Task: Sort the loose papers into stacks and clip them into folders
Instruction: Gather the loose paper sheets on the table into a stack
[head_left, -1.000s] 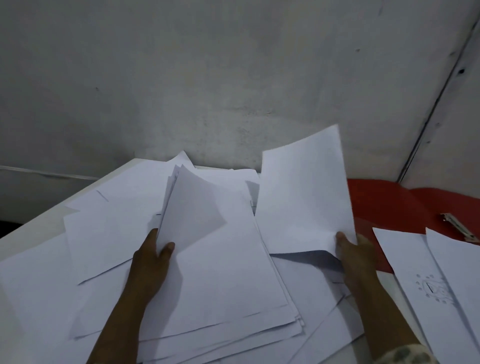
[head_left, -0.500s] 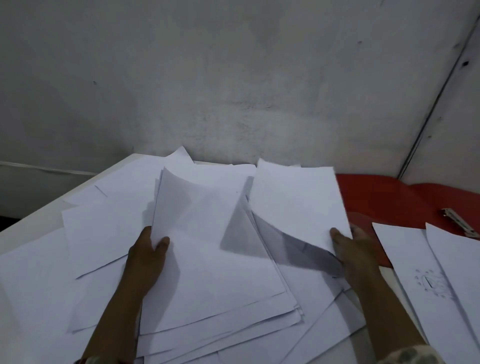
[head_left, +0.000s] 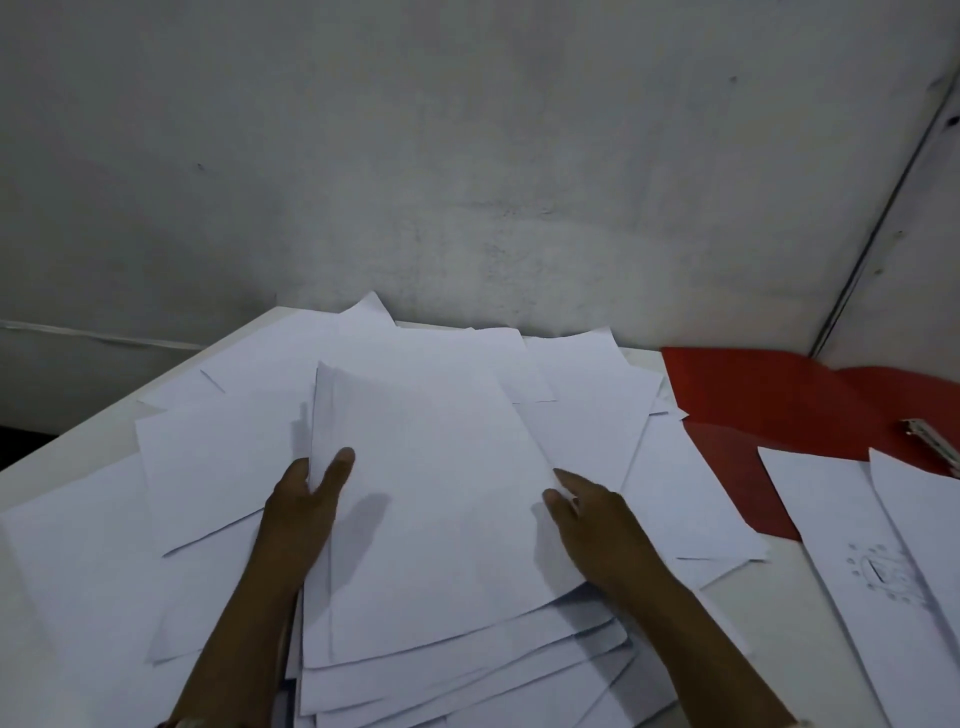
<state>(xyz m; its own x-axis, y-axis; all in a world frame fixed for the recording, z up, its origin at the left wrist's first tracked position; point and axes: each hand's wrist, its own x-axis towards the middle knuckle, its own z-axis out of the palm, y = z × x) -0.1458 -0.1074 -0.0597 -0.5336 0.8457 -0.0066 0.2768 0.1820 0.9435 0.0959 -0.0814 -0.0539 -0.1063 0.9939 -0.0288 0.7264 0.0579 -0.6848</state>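
Both bare forearms reached forward from the bottom edge, angled toward each other. The left hand (head_left: 304, 506) had its thumb raised on top and its fingers tucked out of sight. The right hand (head_left: 589, 512) lay low with fingers extended forward.

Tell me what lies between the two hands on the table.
In the head view, only the top white sheet of the centre stack spans the gap between the left hand and the right hand; each hand is at one of its side edges.
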